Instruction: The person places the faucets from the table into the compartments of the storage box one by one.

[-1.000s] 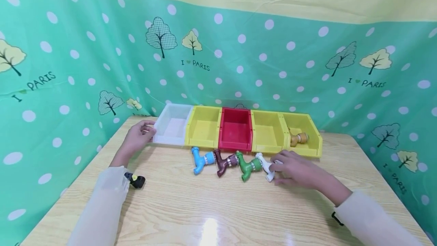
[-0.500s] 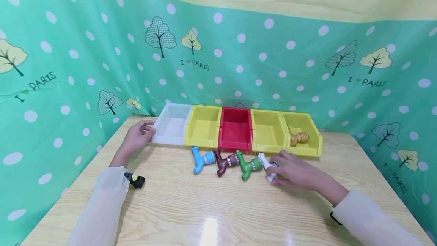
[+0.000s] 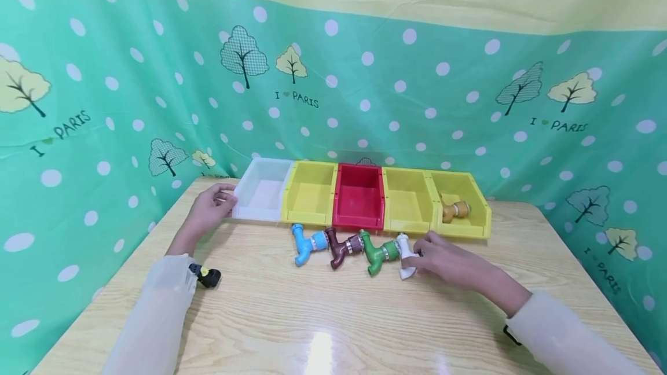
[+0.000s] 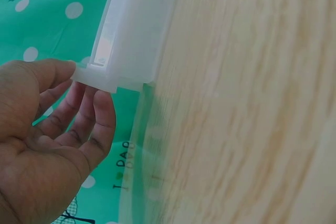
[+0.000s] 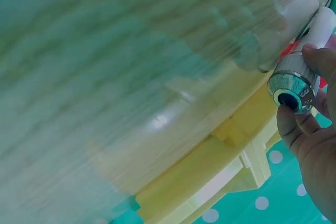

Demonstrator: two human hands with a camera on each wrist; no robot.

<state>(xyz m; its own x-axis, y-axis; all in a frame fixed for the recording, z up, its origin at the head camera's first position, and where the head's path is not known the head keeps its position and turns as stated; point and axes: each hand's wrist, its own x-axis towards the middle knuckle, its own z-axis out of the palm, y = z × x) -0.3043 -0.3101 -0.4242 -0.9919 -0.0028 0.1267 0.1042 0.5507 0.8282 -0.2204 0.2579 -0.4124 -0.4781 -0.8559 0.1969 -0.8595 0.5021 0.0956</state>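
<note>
My right hand [image 3: 448, 260] pinches a white tap [image 3: 406, 259] at its knob end, at the right end of a row of taps on the table. In the right wrist view, the thumb and fingers surround the tap's silver-tipped knob [image 5: 292, 85]. A green tap [image 3: 377, 252], a dark brown tap [image 3: 341, 249] and a blue tap [image 3: 307, 246] lie to its left. My left hand [image 3: 210, 208] grips the side edge of a white bin [image 3: 260, 214]; the left wrist view has the thumb and fingertips at the bin's rim corner [image 4: 100, 77].
Right of the white bin stand a yellow bin [image 3: 307, 217], a red bin [image 3: 358, 220], another yellow bin [image 3: 411, 223] and a last yellow bin [image 3: 466, 230]. An orange-yellow tap [image 3: 454, 211] lies in that last one. A patterned curtain [image 3: 333, 74] hangs behind the wooden table [image 3: 292, 317].
My right hand has closed on the white tap and shifted it slightly to the right, turning it a little. My left hand stays at the white bin.
</note>
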